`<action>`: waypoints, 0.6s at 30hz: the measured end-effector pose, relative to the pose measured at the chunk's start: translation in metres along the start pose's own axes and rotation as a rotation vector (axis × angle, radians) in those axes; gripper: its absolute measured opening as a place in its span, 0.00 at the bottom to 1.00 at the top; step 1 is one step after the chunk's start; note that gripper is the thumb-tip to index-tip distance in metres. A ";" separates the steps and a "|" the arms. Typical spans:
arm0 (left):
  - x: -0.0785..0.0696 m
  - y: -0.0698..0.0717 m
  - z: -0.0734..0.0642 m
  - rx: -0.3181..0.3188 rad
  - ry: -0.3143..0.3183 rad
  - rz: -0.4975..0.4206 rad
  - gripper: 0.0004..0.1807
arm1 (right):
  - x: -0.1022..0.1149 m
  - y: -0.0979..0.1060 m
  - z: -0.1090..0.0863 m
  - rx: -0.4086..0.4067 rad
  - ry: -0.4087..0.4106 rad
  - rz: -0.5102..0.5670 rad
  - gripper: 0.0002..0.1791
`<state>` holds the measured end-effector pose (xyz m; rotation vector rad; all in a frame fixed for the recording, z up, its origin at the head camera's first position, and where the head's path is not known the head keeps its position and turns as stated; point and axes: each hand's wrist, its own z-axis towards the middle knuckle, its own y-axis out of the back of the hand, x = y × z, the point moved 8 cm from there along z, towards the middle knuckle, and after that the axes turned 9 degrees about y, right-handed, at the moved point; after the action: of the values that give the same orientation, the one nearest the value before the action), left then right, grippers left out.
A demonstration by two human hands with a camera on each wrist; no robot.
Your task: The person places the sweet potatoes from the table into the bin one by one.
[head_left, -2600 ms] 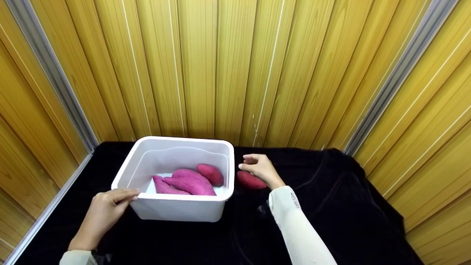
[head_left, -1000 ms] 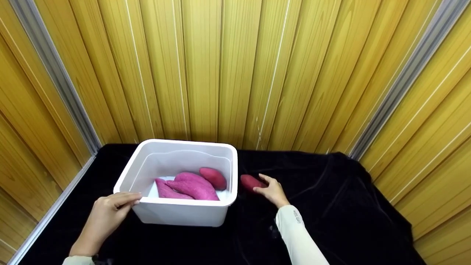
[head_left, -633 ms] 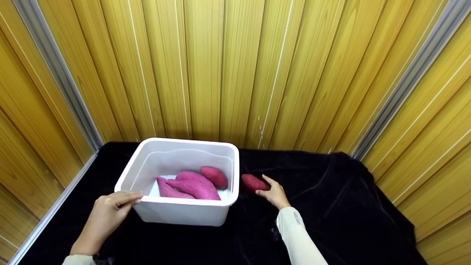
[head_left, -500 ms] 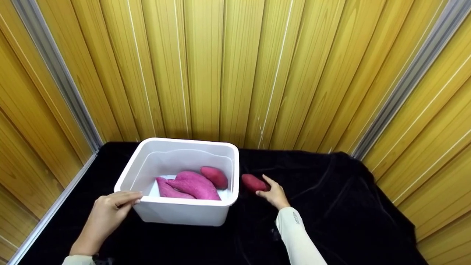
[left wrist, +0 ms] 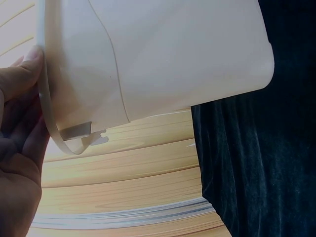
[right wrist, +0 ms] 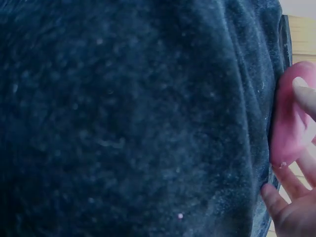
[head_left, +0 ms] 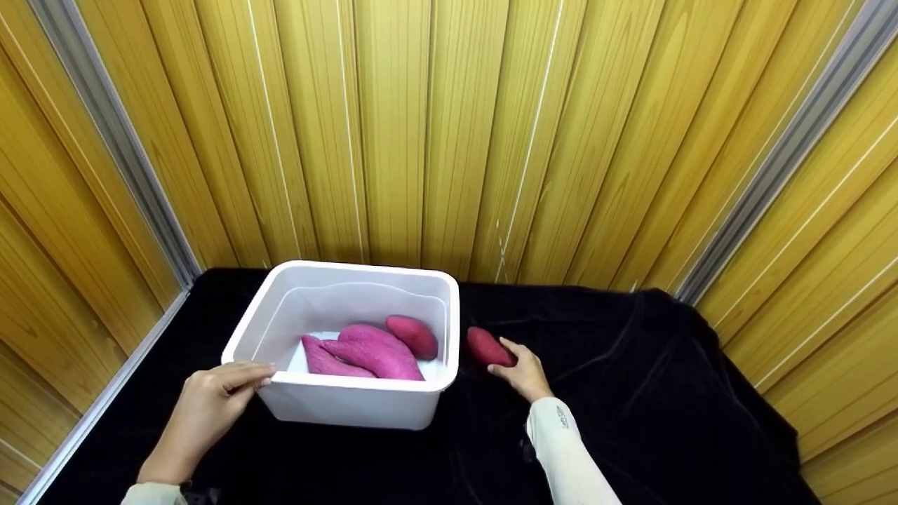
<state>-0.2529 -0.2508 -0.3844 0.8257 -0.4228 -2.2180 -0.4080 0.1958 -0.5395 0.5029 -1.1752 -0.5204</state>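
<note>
In the head view a white plastic bin (head_left: 351,408) stands left of centre. My left hand (head_left: 209,401) pinches its near left rim, the thumb over the edge in the left wrist view. Inside lie two purple sweet potatoes, one broad (head_left: 375,351) and one (head_left: 328,362) partly covered by it, plus a redder sweet potato (head_left: 414,337) by the right wall. Right of the bin, my right hand (head_left: 526,370) grips another red sweet potato (head_left: 484,346) by its right end, thumb on the near side. The right wrist view shows this potato (right wrist: 290,118) between thumb and fingers.
Black velvety cloth (head_left: 631,421) covers the table under the bin. Yellow wood-look panels (head_left: 449,140) rise behind and at both sides, with grey metal strips (head_left: 779,140) at the corners. The bin's right wall stands close to the held sweet potato.
My right hand has come down from above the red sweet potato to its right end and now grips it; the potato has turned slightly. My left hand keeps its place on the bin's rim.
</note>
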 end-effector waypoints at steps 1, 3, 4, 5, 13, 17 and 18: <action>0.000 0.000 0.000 0.002 0.001 -0.001 0.19 | 0.000 0.000 0.000 -0.005 0.001 0.001 0.34; 0.000 0.000 0.000 0.004 0.003 0.000 0.19 | 0.000 0.000 -0.001 -0.014 0.007 -0.003 0.33; 0.000 0.000 0.000 0.005 0.006 0.002 0.19 | 0.000 0.000 -0.001 -0.016 0.004 -0.004 0.32; 0.000 0.000 0.000 0.004 0.008 0.005 0.19 | -0.001 0.000 -0.001 -0.016 -0.005 -0.002 0.32; -0.001 -0.001 0.000 0.005 0.010 0.029 0.18 | -0.003 0.000 -0.005 -0.024 -0.042 0.010 0.32; -0.001 -0.001 0.000 0.010 0.016 0.038 0.18 | -0.004 0.000 -0.005 -0.024 -0.058 0.017 0.32; -0.001 -0.001 0.000 0.011 0.018 0.039 0.18 | -0.004 0.001 -0.005 -0.023 -0.067 0.022 0.32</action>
<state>-0.2531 -0.2496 -0.3841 0.8357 -0.4396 -2.1725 -0.4041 0.1994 -0.5439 0.4550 -1.2360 -0.5352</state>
